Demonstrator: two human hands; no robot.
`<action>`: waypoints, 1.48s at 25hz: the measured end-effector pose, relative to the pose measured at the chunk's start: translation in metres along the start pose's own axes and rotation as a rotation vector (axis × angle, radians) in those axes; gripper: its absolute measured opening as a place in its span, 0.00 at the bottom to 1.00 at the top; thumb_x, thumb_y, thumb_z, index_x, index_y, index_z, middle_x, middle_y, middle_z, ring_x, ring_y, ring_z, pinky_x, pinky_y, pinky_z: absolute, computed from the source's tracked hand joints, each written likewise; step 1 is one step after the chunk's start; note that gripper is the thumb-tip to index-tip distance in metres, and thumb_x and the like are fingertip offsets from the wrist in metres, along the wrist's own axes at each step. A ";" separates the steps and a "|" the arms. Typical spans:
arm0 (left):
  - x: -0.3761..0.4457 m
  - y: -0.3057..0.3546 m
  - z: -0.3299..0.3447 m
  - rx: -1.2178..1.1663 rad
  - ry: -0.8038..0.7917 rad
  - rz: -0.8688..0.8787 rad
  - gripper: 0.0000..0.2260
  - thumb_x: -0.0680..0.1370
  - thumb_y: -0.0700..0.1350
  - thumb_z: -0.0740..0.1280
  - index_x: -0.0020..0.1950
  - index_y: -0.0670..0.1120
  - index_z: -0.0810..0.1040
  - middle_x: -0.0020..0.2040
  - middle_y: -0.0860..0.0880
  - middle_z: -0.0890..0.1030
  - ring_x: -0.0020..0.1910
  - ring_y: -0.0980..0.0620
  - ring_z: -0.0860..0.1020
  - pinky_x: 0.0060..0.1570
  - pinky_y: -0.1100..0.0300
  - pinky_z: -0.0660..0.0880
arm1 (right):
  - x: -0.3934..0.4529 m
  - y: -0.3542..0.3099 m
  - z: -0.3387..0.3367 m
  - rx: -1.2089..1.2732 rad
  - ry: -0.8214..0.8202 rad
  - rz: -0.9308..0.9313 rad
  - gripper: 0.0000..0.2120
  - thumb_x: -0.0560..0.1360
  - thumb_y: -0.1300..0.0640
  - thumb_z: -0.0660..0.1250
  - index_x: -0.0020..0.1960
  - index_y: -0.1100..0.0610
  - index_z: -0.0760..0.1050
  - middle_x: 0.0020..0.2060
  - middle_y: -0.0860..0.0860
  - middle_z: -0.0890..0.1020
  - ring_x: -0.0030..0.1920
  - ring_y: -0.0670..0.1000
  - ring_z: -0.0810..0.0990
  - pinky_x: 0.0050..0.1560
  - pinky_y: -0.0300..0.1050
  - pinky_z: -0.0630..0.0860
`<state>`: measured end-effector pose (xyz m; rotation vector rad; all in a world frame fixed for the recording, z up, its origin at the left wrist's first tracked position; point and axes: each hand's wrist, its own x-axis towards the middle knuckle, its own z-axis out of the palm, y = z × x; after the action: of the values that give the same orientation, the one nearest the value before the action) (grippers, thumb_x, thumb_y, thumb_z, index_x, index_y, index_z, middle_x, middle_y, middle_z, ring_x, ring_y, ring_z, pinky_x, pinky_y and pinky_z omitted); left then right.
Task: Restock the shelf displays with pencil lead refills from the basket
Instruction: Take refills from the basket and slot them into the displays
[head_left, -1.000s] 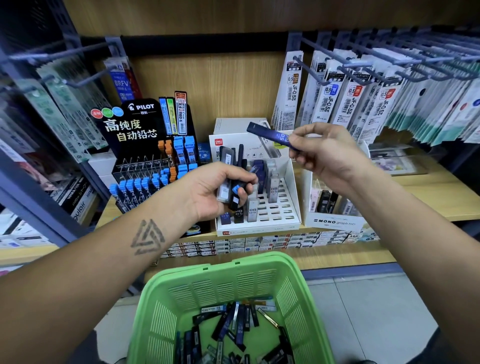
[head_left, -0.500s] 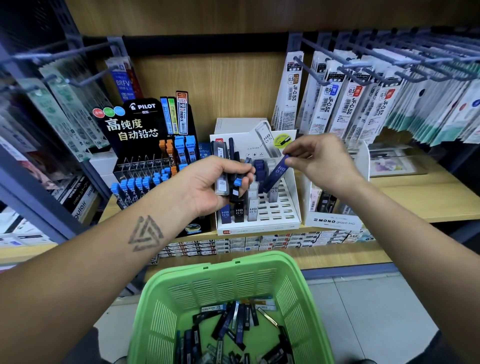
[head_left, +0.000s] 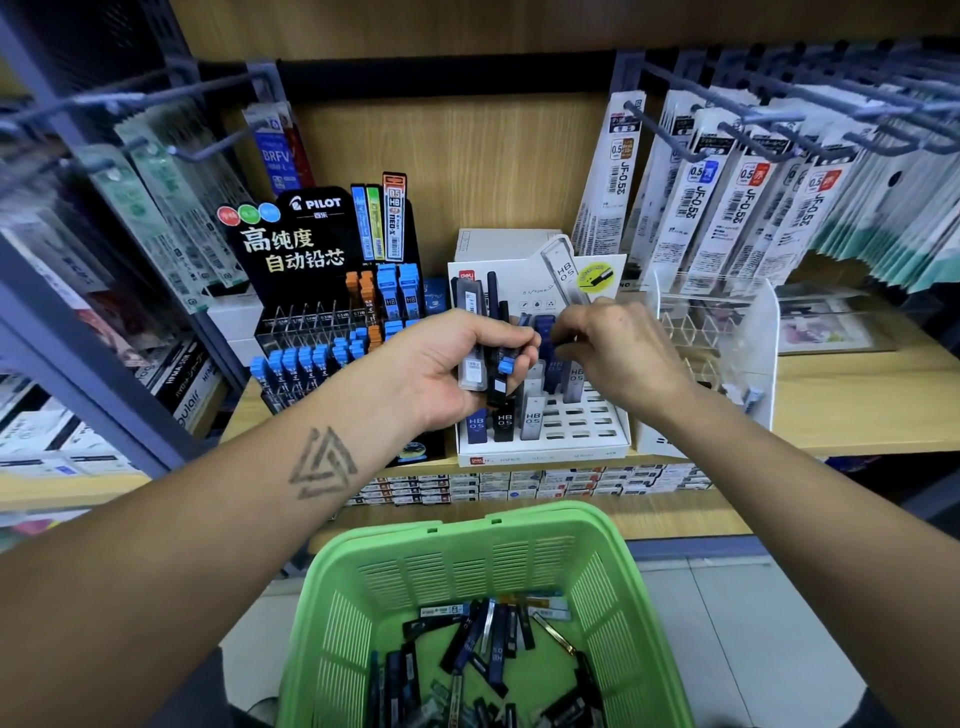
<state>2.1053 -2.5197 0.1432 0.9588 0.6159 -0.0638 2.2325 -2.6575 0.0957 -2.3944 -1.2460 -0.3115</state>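
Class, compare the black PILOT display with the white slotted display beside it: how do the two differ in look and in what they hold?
The black PILOT display carries a tall printed backboard; the white slotted display has a pale one. The PILOT display holds mostly blue-capped refills with a few orange; the white display holds navy, black and grey tubes marked HB 0.5. The white display's front slots are largely empty; the PILOT display's front row is full. Both sit on the same wooden shelf.
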 end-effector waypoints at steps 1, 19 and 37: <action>0.000 -0.001 0.000 0.003 -0.004 -0.004 0.04 0.77 0.31 0.66 0.44 0.35 0.80 0.38 0.43 0.81 0.34 0.53 0.79 0.29 0.66 0.78 | 0.001 0.001 0.001 -0.023 -0.006 -0.020 0.06 0.75 0.60 0.72 0.51 0.53 0.85 0.45 0.54 0.84 0.50 0.57 0.78 0.50 0.51 0.74; -0.007 -0.029 0.020 0.299 -0.207 -0.042 0.08 0.76 0.28 0.66 0.47 0.40 0.78 0.42 0.41 0.81 0.33 0.51 0.79 0.25 0.65 0.74 | -0.007 -0.018 -0.034 1.060 -0.163 0.197 0.12 0.67 0.66 0.78 0.50 0.62 0.82 0.45 0.55 0.84 0.46 0.46 0.80 0.48 0.43 0.79; -0.006 -0.003 0.004 0.109 -0.060 -0.036 0.04 0.75 0.29 0.65 0.42 0.34 0.80 0.40 0.42 0.80 0.34 0.52 0.78 0.26 0.67 0.74 | 0.001 -0.002 -0.040 1.325 -0.001 0.643 0.19 0.69 0.76 0.72 0.59 0.69 0.78 0.54 0.61 0.83 0.49 0.54 0.85 0.41 0.36 0.79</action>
<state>2.1010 -2.5257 0.1455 1.0473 0.5786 -0.1587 2.2312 -2.6737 0.1318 -1.4262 -0.3275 0.5542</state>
